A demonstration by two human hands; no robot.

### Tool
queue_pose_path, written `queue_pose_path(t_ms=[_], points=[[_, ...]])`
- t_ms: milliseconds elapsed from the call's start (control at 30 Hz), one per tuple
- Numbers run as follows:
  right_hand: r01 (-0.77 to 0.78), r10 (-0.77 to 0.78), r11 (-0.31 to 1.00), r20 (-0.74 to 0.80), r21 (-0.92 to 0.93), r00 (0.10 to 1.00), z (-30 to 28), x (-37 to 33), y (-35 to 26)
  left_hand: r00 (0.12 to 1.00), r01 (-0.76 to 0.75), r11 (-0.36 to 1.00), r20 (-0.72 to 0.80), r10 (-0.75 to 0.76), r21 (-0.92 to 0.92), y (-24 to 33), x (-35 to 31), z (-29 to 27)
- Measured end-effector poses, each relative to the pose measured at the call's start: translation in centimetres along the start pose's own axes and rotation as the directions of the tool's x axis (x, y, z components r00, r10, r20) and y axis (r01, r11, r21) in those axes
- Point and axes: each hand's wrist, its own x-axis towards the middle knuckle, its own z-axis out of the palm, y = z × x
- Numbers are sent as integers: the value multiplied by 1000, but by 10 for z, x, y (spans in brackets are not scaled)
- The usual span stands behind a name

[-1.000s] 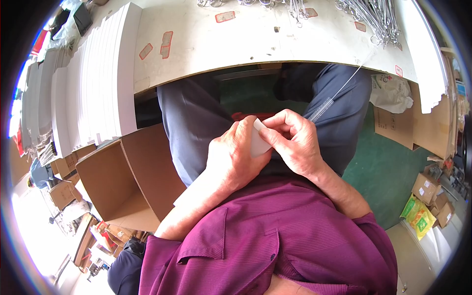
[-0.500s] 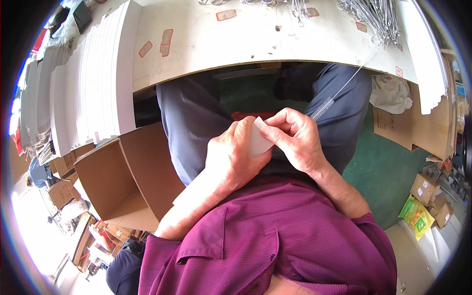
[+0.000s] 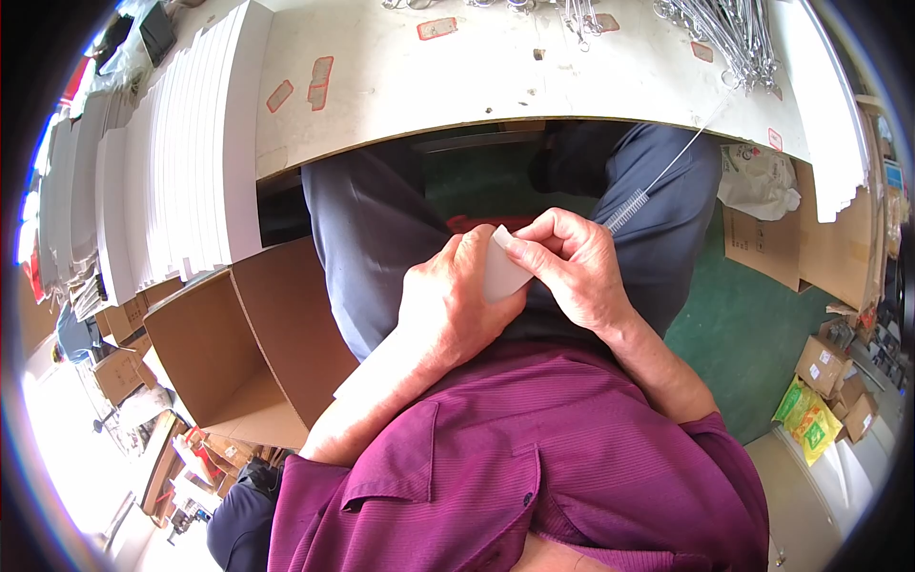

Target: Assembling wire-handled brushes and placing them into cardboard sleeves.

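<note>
Above dark trousers (image 3: pixel 357 248) in the head view, the left hand (image 3: pixel 457 294) gripped a white piece (image 3: pixel 502 273) and the right hand (image 3: pixel 579 272) pinched its corner. Ahead, ring-ended metal wires (image 3: pixel 736 43) lay on a white counter (image 3: pixel 410 95); an open cardboard box (image 3: pixel 210 343) stood left, green floor (image 3: pixel 748 367) right.

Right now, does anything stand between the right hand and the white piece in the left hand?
Nothing visible: the right hand touches the white piece near its top, and the left hand holds it.
</note>
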Motion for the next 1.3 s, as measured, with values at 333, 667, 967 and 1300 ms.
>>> queue_pose_path(t_ms=[333, 667, 967, 1300], points=[[13, -13, 1000, -4, -26, 1000, -1, 1, 3, 1000, 6, 1000, 9, -6, -3, -1, 1, 1], [1, -1, 1000, 8, -19, 1000, -3, 2, 1, 997, 69, 997, 26, -68, -46, 0, 2, 3], [11, -11, 1000, 6, -15, 1000, -2, 3, 3, 996, 81, 996, 29, -79, -42, -1, 2, 4], [-4, 4, 1000, -6, -4, 1000, -4, 7, 8, 995, 96, 994, 42, -94, -47, 0, 3, 7]])
